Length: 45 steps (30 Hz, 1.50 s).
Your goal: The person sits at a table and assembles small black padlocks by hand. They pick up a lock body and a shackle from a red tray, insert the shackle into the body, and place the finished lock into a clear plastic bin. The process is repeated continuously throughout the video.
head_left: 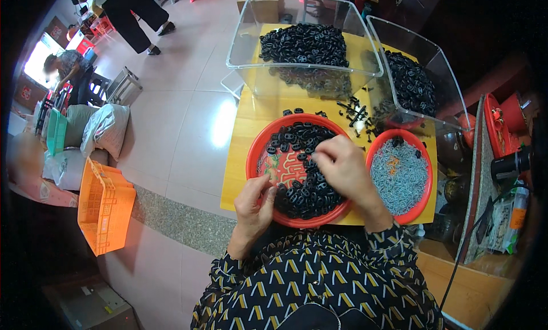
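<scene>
In front of me a round red tray point(251, 159) holds many small black oval plastic pieces point(308, 200) with holes in them. Part of its patterned bottom shows through on the left. My right hand point(343, 165) hangs over the tray's right half, thumb and forefinger pinched close to the black pieces; what lies between the fingertips is too small to make out. At the lower left rim is my left hand point(254, 205), its fingers curled and thumb drawn in. Whatever it may grip is hidden. Beside my right wrist, a second red tray point(427, 181) contains silvery screws point(394, 184).
Behind the trays, two clear plastic bins point(308, 73) point(451, 96) hold more black pieces. Loose black parts point(357, 113) lie on the yellow tabletop point(235, 187). An orange crate point(105, 207) and white sacks point(107, 127) stand on the floor at left. Two people are farther off.
</scene>
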Each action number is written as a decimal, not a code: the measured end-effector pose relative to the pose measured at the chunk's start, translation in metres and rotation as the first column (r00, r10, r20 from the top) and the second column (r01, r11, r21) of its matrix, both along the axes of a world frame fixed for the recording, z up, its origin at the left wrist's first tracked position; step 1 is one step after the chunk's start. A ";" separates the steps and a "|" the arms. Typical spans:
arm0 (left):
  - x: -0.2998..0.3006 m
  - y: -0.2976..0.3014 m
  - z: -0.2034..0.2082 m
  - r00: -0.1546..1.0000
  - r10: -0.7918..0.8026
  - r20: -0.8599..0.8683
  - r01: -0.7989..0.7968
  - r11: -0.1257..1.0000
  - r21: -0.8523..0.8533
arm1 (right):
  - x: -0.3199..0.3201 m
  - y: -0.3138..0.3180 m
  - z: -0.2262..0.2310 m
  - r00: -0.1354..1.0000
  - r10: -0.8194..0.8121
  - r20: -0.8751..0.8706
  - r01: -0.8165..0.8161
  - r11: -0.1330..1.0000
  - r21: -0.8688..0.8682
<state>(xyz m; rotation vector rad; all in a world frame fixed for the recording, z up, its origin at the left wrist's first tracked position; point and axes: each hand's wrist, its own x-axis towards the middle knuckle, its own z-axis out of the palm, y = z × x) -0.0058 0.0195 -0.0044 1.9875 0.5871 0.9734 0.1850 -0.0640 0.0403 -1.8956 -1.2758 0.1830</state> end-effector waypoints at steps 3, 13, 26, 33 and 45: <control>-0.003 0.004 -0.006 0.998 0.064 -0.005 -0.064 0.996 0.055 | -0.019 0.006 -0.020 0.975 0.047 0.216 -0.018 0.991 -0.134; 0.019 0.036 0.004 0.956 0.142 -0.256 0.017 0.846 0.533 | -0.026 0.018 -0.038 0.908 0.072 0.413 0.066 0.948 -0.311; 0.053 0.065 -0.002 0.815 0.026 -0.578 0.399 0.699 0.594 | -0.025 0.011 -0.032 0.973 0.090 0.214 -0.053 0.983 -0.175; 0.045 0.055 0.001 0.850 0.026 -0.526 0.341 0.734 0.587 | -0.034 0.001 -0.007 0.989 0.145 -0.041 -0.146 0.989 -0.011; 0.026 0.024 0.020 0.971 -0.226 -0.076 0.235 0.959 0.158 | -0.043 -0.002 -0.011 0.681 0.127 -0.721 -0.205 0.979 -0.020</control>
